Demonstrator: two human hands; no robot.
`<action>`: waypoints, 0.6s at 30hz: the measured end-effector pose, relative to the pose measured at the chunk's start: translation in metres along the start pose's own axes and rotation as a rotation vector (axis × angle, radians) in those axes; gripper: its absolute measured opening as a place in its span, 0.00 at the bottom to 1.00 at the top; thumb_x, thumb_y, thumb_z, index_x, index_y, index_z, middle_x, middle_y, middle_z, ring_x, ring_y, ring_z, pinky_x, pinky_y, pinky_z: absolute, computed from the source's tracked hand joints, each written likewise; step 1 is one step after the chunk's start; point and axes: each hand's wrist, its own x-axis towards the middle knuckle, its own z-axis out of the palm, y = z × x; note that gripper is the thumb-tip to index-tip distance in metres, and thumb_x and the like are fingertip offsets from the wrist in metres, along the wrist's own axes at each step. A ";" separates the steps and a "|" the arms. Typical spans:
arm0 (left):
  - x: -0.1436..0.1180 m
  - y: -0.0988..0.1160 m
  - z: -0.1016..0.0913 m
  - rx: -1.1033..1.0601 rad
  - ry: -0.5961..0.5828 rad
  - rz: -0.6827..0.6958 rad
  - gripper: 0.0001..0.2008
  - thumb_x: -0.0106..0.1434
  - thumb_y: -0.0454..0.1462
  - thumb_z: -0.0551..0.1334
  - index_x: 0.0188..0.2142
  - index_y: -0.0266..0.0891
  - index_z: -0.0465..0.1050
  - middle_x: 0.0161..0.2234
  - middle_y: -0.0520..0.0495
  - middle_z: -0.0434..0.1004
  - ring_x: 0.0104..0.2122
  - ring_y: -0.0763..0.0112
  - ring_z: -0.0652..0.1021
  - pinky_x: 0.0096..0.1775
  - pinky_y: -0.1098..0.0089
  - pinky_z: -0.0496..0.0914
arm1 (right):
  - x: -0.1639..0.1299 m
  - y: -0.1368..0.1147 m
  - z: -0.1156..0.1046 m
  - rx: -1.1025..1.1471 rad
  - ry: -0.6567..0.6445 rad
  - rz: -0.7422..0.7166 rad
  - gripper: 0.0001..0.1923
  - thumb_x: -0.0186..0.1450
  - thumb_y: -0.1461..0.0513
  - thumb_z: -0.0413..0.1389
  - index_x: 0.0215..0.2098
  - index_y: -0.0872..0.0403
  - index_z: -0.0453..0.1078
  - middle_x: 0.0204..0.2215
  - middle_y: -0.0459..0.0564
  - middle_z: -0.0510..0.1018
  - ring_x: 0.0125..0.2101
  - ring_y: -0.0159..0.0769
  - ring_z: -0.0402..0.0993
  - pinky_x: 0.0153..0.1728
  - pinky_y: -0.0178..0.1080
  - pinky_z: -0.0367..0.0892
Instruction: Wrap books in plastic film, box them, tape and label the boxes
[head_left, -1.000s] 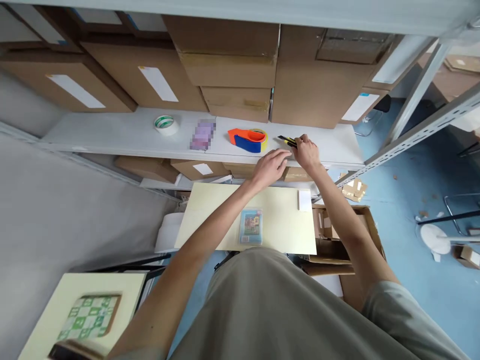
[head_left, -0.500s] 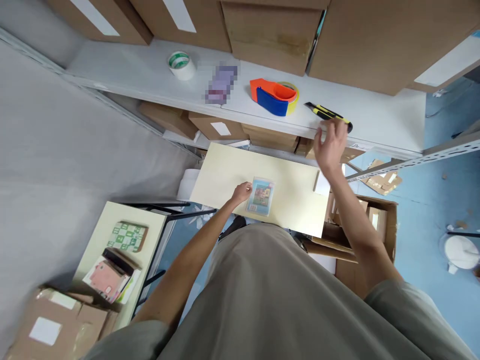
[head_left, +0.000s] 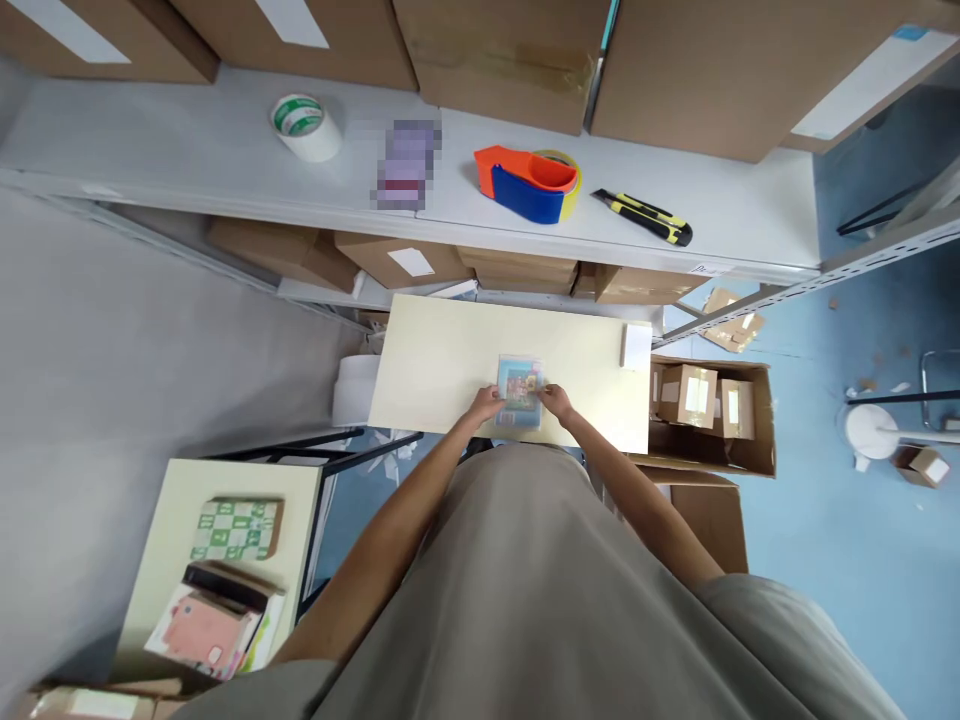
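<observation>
A flat light-blue packet (head_left: 519, 388) with a colourful picture on its front lies on the cream table (head_left: 442, 345) in front of me, apparently in clear plastic. My left hand (head_left: 487, 403) pinches its left edge. At its right edge, my right hand (head_left: 555, 400) has its fingers closed on the side of the packet. The fingertips are small in view, and the packet's underside is hidden.
Above the table, a shelf (head_left: 247, 190) bears a tape roll (head_left: 319, 135), an orange-and-blue tape dispenser (head_left: 525, 190), a utility knife (head_left: 645, 217) and cardboard boxes. A white box (head_left: 637, 347) sits at the table's right end. An open carton (head_left: 765, 430) stands beside it; a side table (head_left: 161, 540) holds boxes.
My right hand has come down from beside the utility knife on the shelf to the packet's right edge. The knife stays on the shelf. My left hand remains at the packet's left edge.
</observation>
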 end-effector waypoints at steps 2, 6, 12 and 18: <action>0.000 -0.002 -0.001 -0.054 -0.045 0.008 0.24 0.59 0.43 0.78 0.53 0.38 0.82 0.56 0.36 0.88 0.61 0.48 0.84 0.60 0.59 0.79 | 0.000 -0.003 0.010 0.055 0.023 0.058 0.18 0.73 0.50 0.63 0.43 0.58 0.81 0.35 0.55 0.87 0.38 0.41 0.84 0.39 0.36 0.75; -0.001 -0.005 -0.007 -0.178 -0.160 0.009 0.28 0.59 0.44 0.80 0.56 0.40 0.81 0.63 0.33 0.85 0.63 0.47 0.84 0.60 0.59 0.80 | -0.002 -0.012 0.019 0.141 0.067 0.116 0.15 0.70 0.50 0.67 0.36 0.52 0.74 0.29 0.49 0.82 0.32 0.38 0.80 0.35 0.36 0.74; 0.000 -0.009 -0.035 -0.362 -0.302 -0.015 0.32 0.60 0.50 0.81 0.60 0.41 0.80 0.67 0.29 0.82 0.67 0.47 0.81 0.63 0.54 0.78 | -0.015 -0.034 -0.001 0.174 0.165 0.076 0.20 0.61 0.49 0.72 0.37 0.48 0.69 0.25 0.42 0.80 0.29 0.36 0.76 0.32 0.34 0.70; 0.001 0.018 -0.086 -0.608 -0.282 0.097 0.43 0.60 0.63 0.80 0.63 0.38 0.77 0.70 0.25 0.78 0.73 0.46 0.76 0.72 0.53 0.68 | -0.063 -0.088 -0.045 0.390 0.142 -0.237 0.30 0.55 0.40 0.78 0.39 0.47 0.71 0.31 0.44 0.85 0.32 0.39 0.79 0.33 0.39 0.75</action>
